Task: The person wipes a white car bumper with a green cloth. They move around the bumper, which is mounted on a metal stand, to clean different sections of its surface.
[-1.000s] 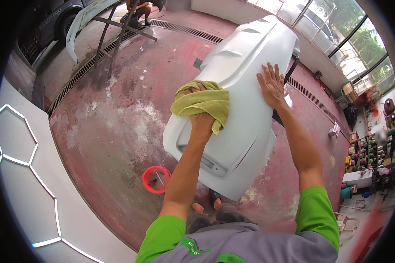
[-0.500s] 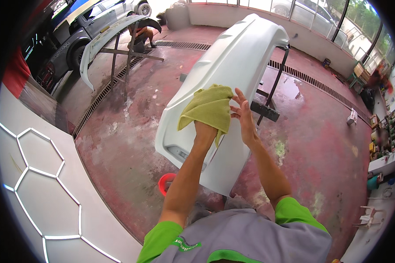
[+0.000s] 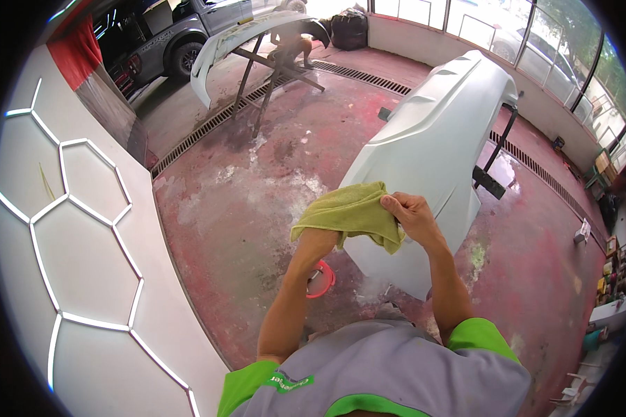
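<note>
A yellow-green cloth (image 3: 351,212) is held up in front of me, over the near left edge of a white car bumper (image 3: 424,160). My right hand (image 3: 412,214) pinches the cloth's right side between thumb and fingers. Under the cloth's left part is my left hand (image 3: 318,245), its fingers covered by the fabric, so their grip is hidden. The cloth drapes over that hand and hangs down between the two. The bumper rests on a dark stand (image 3: 490,182) and slants away to the far right.
On the floor below my left wrist stands a red bucket (image 3: 330,281). A white panel with glowing hexagon lines (image 3: 94,260) fills the left. Another bumper (image 3: 257,33) lies on a stand farther off, a crouching person (image 3: 292,48) behind it. Shelves of supplies (image 3: 608,271) line the right.
My hands and the cloth have come back off the bumper, toward me. My right hand, open and beside the cloth before, has taken hold of its edge. The view has swung left.
</note>
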Action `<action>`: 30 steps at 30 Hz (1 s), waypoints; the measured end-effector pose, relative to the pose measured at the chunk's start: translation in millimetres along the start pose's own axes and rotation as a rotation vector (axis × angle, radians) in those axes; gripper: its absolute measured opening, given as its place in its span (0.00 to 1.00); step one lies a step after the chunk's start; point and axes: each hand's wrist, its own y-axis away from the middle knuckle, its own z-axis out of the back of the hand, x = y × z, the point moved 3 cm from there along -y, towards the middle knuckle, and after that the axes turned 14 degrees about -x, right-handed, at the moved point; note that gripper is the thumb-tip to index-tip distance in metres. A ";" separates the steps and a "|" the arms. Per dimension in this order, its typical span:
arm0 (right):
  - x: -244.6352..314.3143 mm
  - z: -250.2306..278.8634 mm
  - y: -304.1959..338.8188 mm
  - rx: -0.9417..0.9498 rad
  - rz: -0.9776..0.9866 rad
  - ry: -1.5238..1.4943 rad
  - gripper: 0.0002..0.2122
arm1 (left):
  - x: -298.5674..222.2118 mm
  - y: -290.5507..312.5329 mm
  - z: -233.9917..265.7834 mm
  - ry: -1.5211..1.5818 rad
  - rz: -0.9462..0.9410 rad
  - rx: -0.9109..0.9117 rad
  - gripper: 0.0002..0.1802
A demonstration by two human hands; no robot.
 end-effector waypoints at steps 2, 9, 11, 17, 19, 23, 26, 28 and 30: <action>-18.3 -51.3 2.3 0.014 -0.048 -0.095 0.20 | 31.5 30.7 62.6 0.255 0.372 -0.074 0.11; -140.6 -293.8 21.8 0.195 -0.603 -0.297 0.18 | 115.8 126.7 251.5 0.576 0.608 -0.862 0.15; -176.4 -358.2 43.3 0.251 -0.802 -0.335 0.19 | 100.4 135.3 290.5 0.646 0.505 -0.899 0.17; -130.3 -456.3 98.2 0.479 -0.987 -0.201 0.26 | 70.7 115.2 307.9 0.838 0.306 -0.663 0.23; -119.1 -478.1 114.4 0.640 -0.987 -0.377 0.27 | 72.0 106.3 305.7 0.967 0.313 -0.569 0.26; -89.8 -491.8 121.4 0.803 -0.888 -0.715 0.28 | 79.5 84.2 312.1 1.210 0.422 -0.415 0.30; -78.2 -492.0 94.8 0.804 -0.776 -0.985 0.29 | 104.8 72.4 326.2 1.008 0.545 -0.330 0.31; -94.0 -489.1 62.6 0.914 -0.723 -1.348 0.28 | 143.9 63.8 329.6 0.707 0.570 -0.201 0.31; -112.7 -476.6 27.6 0.732 -0.658 -1.330 0.26 | 173.5 46.7 336.9 0.444 0.576 -0.051 0.31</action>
